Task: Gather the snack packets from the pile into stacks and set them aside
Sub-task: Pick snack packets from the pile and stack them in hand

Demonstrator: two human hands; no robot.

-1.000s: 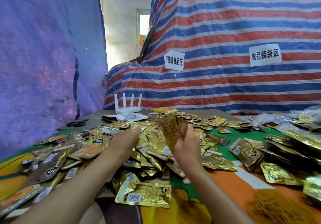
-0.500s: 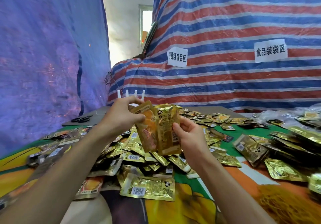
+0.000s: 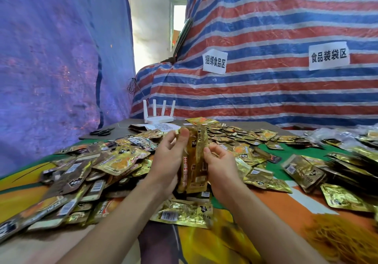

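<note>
The left hand (image 3: 167, 161) grips a small stack of packets (image 3: 194, 161) from its nine o'clock side, with the thumb pressed high on the front face. The right hand (image 3: 221, 167) pinches the three o'clock edge with curled fingers. The stack stands upright between them at the centre of the view, low over the pile (image 3: 114, 161); I cannot tell whether its lower edge touches.

The step looks like squaring up. It would go best with a loosened squeeze, the lower edge tapped down until the seams line up, then a firm clamp. These are probably slippery and may fan out under a lazy grip.

The packets are flat rectangular pouches of glossy gold foil with crimped edges and white barcode patches; some faces are dark brown. The loose ones lie overlapping from nine to one o'clock. At three o'clock sits a thicker bundle (image 3: 302, 169) (possibly one already set aside).

Under it all lies a smooth printed cloth (image 3: 276, 200) in orange and green. At twelve o'clock stands a white plastic router (image 3: 158, 118), with scissors (image 3: 101, 132) at eleven. Behind hangs a crinkled, striped woven tarp (image 3: 266, 28).
</note>
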